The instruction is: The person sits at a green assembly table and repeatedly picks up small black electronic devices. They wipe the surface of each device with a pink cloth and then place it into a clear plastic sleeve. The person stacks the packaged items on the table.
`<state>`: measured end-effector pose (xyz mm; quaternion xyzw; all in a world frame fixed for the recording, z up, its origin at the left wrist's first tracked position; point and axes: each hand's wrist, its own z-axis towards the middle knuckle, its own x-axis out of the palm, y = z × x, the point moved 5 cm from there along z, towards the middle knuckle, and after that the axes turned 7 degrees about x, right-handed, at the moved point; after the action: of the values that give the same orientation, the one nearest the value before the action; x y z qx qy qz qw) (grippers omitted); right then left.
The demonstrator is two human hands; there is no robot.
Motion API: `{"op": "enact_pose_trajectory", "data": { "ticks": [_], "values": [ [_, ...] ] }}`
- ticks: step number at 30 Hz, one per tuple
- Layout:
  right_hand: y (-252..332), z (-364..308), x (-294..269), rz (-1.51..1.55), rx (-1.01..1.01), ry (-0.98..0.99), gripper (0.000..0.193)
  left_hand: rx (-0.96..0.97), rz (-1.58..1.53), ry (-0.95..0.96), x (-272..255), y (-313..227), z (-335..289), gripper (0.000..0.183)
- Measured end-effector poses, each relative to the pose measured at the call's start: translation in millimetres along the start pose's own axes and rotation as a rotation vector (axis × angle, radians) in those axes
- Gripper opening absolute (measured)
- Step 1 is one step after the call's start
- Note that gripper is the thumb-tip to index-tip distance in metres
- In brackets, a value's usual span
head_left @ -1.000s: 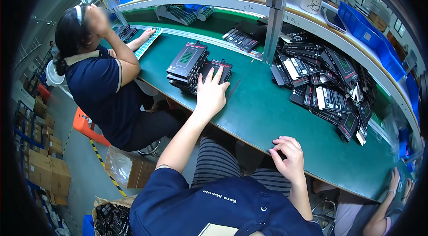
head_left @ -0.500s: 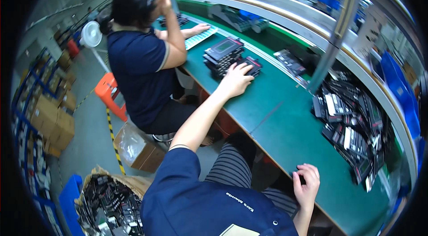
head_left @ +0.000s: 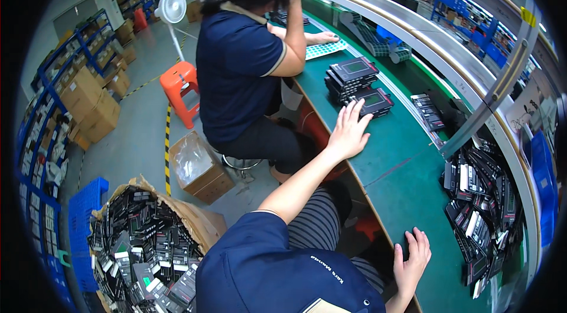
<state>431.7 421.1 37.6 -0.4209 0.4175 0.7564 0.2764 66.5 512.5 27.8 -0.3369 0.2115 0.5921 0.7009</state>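
My left hand (head_left: 349,133) reaches across the green tabletop (head_left: 387,186) with its fingers spread and nothing in its grasp. Its fingertips are beside the near edge of a short stack of flat black boxes (head_left: 376,100); whether they touch it I cannot tell. Right behind that stands a taller stack of the same boxes (head_left: 351,76), each with a dark window-like panel on top. By the table's front edge, my right hand (head_left: 411,261) is empty, its fingers loosely bent and the thumb apart.
A heap of black boxes (head_left: 479,212) covers the table's right end, below a metal post (head_left: 502,88). On my left a co-worker (head_left: 242,65) sits near a sheet of green labels (head_left: 326,49). A large carton (head_left: 198,218) full of boxes, an orange stool (head_left: 181,91) and a smaller carton (head_left: 204,180) stand on the floor.
My left hand has drawn back from the top of the short stack toward its near edge. The view has turned left, so the surroundings appear shifted right. My right hand stays near the table's edge.
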Motion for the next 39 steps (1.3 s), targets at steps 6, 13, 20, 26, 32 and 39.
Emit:
{"op": "enact_pose_trajectory", "data": {
  "ticks": [6,13,20,26,32,39],
  "values": [
    [4,-4,10,-0.229,-0.163,0.189,0.07,0.01,-0.091,0.153,-7,-16,-50,0.054],
    [-4,5,9,-0.297,-0.373,0.46,0.105,0.083,-0.292,0.496,-74,-10,-145,0.062],
    [30,37,32,-0.262,-0.524,0.415,0.098,-0.344,0.261,0.561,-196,89,-265,0.05],
    [97,99,96,-0.218,-0.718,0.343,0.098,-0.725,0.532,0.169,-336,67,-361,0.045],
    [173,161,165,-0.279,-0.783,0.294,0.088,-1.245,0.343,-0.11,-318,9,-525,0.061],
    [196,179,183,-0.247,-0.799,0.314,0.058,-1.382,0.326,0.47,-224,-59,-616,0.046]
  ]
}}
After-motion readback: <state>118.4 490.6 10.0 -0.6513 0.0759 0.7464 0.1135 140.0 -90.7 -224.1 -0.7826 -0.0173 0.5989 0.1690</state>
